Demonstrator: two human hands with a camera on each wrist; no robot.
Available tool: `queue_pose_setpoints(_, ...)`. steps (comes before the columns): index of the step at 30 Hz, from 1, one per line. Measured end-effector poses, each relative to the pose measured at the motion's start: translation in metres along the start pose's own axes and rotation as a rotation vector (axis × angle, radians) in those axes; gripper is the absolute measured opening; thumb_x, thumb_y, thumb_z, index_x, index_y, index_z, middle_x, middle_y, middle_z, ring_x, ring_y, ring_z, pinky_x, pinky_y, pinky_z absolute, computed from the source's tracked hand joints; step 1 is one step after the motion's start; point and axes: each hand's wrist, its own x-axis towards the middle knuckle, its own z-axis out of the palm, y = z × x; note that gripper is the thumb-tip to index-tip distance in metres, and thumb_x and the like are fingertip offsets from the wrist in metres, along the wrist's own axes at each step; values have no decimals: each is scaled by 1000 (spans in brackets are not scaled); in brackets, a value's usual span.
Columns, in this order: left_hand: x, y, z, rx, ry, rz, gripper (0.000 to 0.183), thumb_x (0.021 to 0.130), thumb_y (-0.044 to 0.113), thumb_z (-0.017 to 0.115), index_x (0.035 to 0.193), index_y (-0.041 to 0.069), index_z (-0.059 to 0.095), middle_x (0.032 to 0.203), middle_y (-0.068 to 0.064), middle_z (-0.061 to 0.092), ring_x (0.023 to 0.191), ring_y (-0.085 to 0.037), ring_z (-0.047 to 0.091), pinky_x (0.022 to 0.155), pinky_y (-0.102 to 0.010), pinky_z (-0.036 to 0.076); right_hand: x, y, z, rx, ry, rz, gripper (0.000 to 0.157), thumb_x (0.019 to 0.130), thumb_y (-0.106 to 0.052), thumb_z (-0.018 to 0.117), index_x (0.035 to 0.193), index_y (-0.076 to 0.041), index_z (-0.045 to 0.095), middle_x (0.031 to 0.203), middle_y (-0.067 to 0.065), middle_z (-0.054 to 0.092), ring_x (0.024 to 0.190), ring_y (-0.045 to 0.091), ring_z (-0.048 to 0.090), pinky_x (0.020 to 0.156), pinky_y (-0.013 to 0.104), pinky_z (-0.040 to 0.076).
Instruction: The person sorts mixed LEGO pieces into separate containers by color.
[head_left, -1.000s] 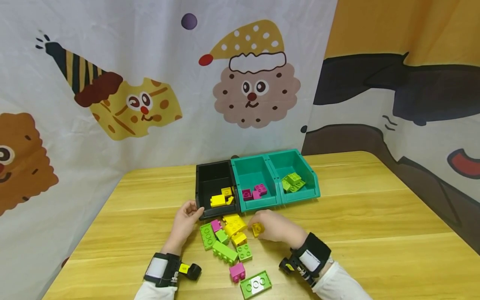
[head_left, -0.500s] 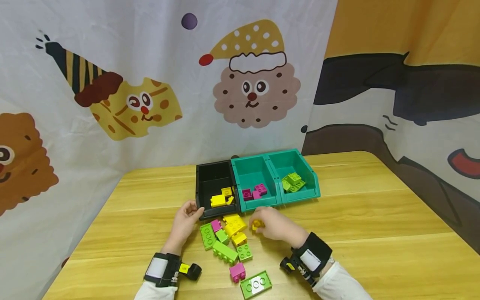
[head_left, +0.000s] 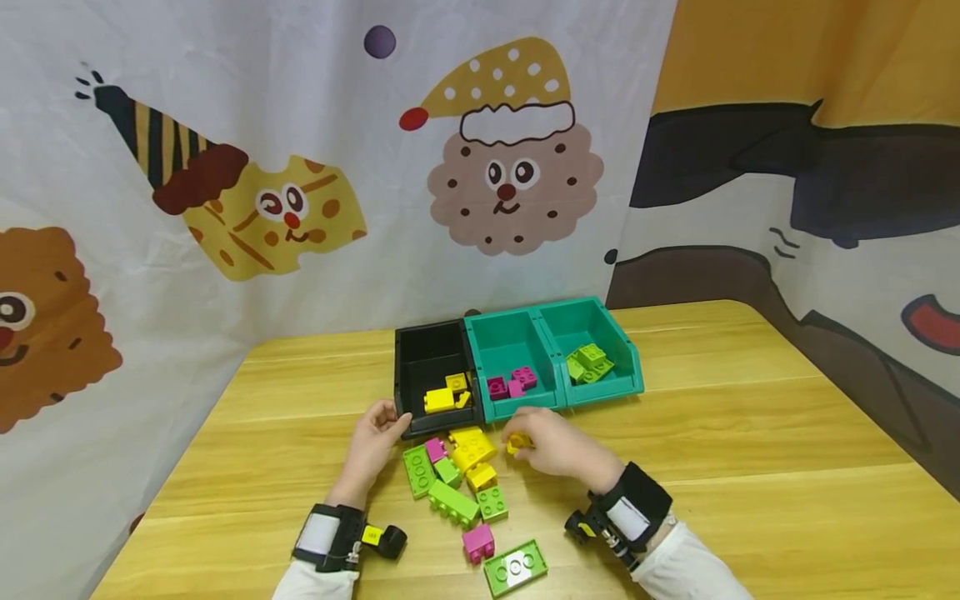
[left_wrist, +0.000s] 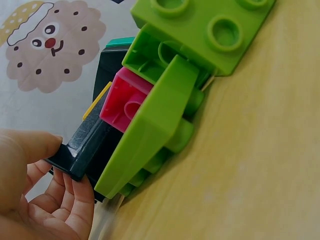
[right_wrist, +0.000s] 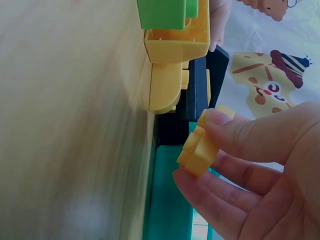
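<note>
My right hand (head_left: 553, 443) pinches a small yellow toy brick (right_wrist: 201, 147) between thumb and fingers, in front of the middle bin. In the head view the fingers partly cover this brick. My left hand (head_left: 375, 442) grips the front left corner of the black bin (head_left: 408, 427), thumb on top of the rim and fingers beneath, as the left wrist view (left_wrist: 65, 155) shows. Several yellow bricks (head_left: 439, 401) lie in the black bin. Between my hands is a loose pile with yellow bricks (head_left: 472, 450), green bricks (head_left: 453, 503) and a pink brick (head_left: 436, 450).
Right of the black bin stand two joined teal bins: the middle one (head_left: 517, 411) holds pink bricks (head_left: 522, 379), the right one (head_left: 630, 375) green bricks (head_left: 591, 360). Nearer me lie another pink brick (head_left: 478, 543) and a flat green brick (head_left: 515, 568). A printed curtain (head_left: 300, 75) hangs behind the table.
My right hand has moved slightly toward the bins, turning the yellow brick in its fingers. My left hand keeps its grip on the black bin. The head view has shifted a little.
</note>
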Motion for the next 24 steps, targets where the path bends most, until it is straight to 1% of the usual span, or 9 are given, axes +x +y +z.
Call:
queue_pose_setpoints(3, -1, 1, 1, -3, -5, 0, 17, 89, 5, 62, 101, -5, 54, 86, -5, 50, 74, -9, 47, 62, -18, 39, 1, -1, -1, 2, -3, -8, 20, 81, -2, 70, 100, -9, 71, 100, 1, 65, 97, 20, 60, 86, 37, 51)
queue_pose_setpoints(8, -1, 3, 1, -14, -15, -6, 20, 89, 5, 62, 103, -6, 53, 87, -4, 50, 74, -8, 46, 62, -17, 39, 7, -3, -7, 0, 18, -64, 20, 81, -3, 70, 101, -8, 70, 101, 2, 66, 97, 20, 60, 85, 35, 51)
queue_pose_setpoints(11, 0, 3, 1, -22, -16, -13, 20, 90, 5, 62, 104, -6, 53, 87, -3, 50, 74, -7, 46, 62, -17, 39, 13, -7, -14, 2, 67, -102, 20, 82, -3, 70, 101, -8, 70, 102, 2, 66, 96, 18, 60, 84, 32, 51)
queue_pose_setpoints(15, 0, 3, 1, -20, -18, -16, 19, 90, 5, 62, 103, -6, 53, 86, -2, 49, 73, -7, 46, 62, -17, 39, 22, -13, -24, -5, 183, -156, 21, 82, -3, 71, 102, -7, 69, 105, 4, 64, 97, 19, 60, 82, 30, 52)
queue_pose_setpoints(18, -1, 3, 0, -18, -16, -6, 18, 89, 5, 62, 101, -5, 53, 84, -2, 50, 72, -7, 46, 62, -17, 39, 29, -17, -30, -6, 248, -175, 21, 82, -4, 72, 102, -7, 68, 107, 5, 63, 93, 19, 60, 76, 28, 52)
queue_pose_setpoints(19, -1, 3, 0, -17, -15, -2, 18, 89, 5, 62, 101, -5, 53, 84, -2, 50, 72, -7, 46, 62, -17, 39, 32, -18, -31, 2, 257, -176, 21, 82, -4, 71, 103, -7, 68, 108, 6, 63, 87, 19, 60, 73, 27, 51)
queue_pose_setpoints(24, -2, 2, 0, -3, -4, 11, 18, 89, 6, 63, 100, -5, 53, 84, -2, 50, 73, -8, 46, 62, -18, 39, 46, -25, -36, 7, 264, -147, 20, 84, -6, 70, 104, -8, 67, 109, 5, 62, 75, 16, 55, 67, 23, 48)
